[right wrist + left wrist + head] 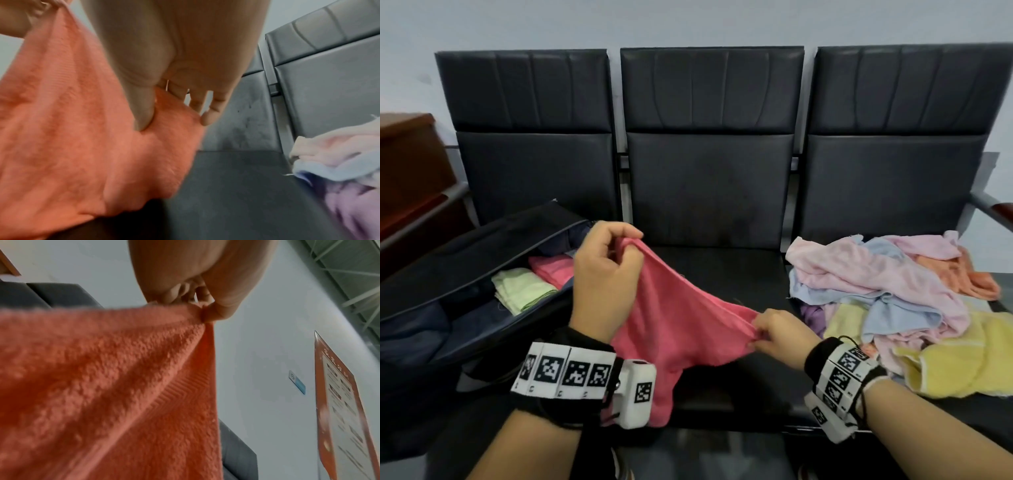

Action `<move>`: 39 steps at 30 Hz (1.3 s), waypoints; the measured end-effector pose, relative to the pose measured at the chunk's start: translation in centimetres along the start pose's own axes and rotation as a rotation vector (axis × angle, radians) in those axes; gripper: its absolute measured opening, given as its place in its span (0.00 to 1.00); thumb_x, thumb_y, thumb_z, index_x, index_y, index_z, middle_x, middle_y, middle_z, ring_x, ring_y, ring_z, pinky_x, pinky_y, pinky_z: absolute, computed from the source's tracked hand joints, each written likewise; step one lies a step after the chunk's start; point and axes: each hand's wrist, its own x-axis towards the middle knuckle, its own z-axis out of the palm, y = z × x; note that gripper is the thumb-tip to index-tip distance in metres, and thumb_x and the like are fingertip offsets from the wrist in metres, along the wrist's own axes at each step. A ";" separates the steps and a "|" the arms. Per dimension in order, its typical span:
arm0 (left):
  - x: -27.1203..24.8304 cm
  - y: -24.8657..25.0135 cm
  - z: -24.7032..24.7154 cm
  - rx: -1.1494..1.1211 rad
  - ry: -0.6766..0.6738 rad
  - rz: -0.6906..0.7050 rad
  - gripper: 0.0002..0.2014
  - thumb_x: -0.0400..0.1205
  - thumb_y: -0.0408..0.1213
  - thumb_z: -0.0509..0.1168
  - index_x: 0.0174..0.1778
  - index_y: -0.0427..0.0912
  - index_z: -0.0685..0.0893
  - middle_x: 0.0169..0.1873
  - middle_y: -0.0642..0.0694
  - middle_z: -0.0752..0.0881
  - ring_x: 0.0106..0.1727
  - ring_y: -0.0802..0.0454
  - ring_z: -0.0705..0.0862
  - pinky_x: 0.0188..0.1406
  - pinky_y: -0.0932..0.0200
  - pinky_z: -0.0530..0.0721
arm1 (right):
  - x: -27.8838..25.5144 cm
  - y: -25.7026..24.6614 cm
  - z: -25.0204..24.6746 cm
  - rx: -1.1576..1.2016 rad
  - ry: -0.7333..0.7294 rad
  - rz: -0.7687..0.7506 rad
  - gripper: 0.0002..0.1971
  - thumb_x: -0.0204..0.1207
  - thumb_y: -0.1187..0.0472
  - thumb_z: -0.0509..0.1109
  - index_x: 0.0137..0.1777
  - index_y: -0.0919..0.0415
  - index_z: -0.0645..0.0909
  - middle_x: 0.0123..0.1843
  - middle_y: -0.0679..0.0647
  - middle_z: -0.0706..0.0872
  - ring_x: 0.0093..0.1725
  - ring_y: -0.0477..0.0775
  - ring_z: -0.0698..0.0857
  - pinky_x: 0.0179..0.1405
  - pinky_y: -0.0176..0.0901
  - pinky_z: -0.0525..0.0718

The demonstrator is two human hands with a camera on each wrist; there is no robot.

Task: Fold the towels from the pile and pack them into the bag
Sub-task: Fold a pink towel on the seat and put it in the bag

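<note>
A pink towel (671, 318) hangs between both hands above the middle seat. My left hand (607, 267) is raised and pinches one top corner; the left wrist view shows that pinch on the pink towel (107, 386) by my left hand (203, 305). Lower and to the right, my right hand (774, 330) pinches the other corner, with the thumb pressed into the pink towel (72, 129) under my right hand (164, 105). An open dark bag (448, 274) lies on the left seat with a folded green towel (522, 287) and a folded pink one (553, 269) inside. The pile of loose towels (887, 301) covers the right seat.
Three black padded seats (722, 260) with tall backs stand against a pale wall. A brown wooden cabinet (410, 164) is at the far left. An armrest (993, 209) sticks out at the right edge. A poster (339, 402) hangs on the wall.
</note>
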 end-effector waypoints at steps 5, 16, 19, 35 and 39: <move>1.6 -0.6 -2.2 0.053 0.066 0.005 0.08 0.74 0.36 0.62 0.42 0.52 0.85 0.40 0.56 0.86 0.43 0.59 0.84 0.47 0.64 0.81 | -0.8 0.6 -1.3 -0.163 0.072 -0.058 0.07 0.75 0.54 0.72 0.49 0.56 0.86 0.50 0.47 0.86 0.53 0.54 0.84 0.56 0.51 0.79; 3.4 -2.7 -4.6 0.108 0.109 -0.060 0.10 0.72 0.39 0.61 0.41 0.58 0.84 0.38 0.59 0.87 0.39 0.60 0.83 0.42 0.58 0.83 | -0.7 -0.8 -8.4 -0.282 0.378 -0.084 0.08 0.79 0.67 0.68 0.48 0.62 0.90 0.51 0.53 0.90 0.48 0.61 0.85 0.49 0.55 0.83; 3.9 -2.8 -4.6 0.114 0.126 -0.066 0.10 0.71 0.39 0.61 0.40 0.58 0.84 0.36 0.61 0.87 0.37 0.61 0.82 0.41 0.57 0.81 | -0.5 -2.2 -10.0 -0.281 0.434 -0.123 0.07 0.77 0.69 0.70 0.47 0.63 0.90 0.50 0.54 0.90 0.47 0.62 0.85 0.50 0.57 0.83; 2.7 -2.2 -4.9 0.369 0.047 -0.011 0.16 0.74 0.24 0.64 0.43 0.53 0.85 0.44 0.53 0.85 0.45 0.64 0.79 0.49 0.75 0.73 | -3.3 -2.5 -12.9 -0.150 0.713 -0.015 0.10 0.82 0.65 0.68 0.61 0.63 0.86 0.52 0.56 0.87 0.53 0.63 0.83 0.54 0.61 0.82; 2.8 -0.3 -4.9 0.349 0.063 0.039 0.14 0.74 0.24 0.63 0.40 0.50 0.84 0.42 0.51 0.85 0.42 0.61 0.79 0.46 0.77 0.74 | -4.5 -3.4 -15.1 -0.189 0.787 0.014 0.08 0.82 0.66 0.68 0.55 0.63 0.88 0.50 0.56 0.86 0.51 0.62 0.82 0.51 0.60 0.81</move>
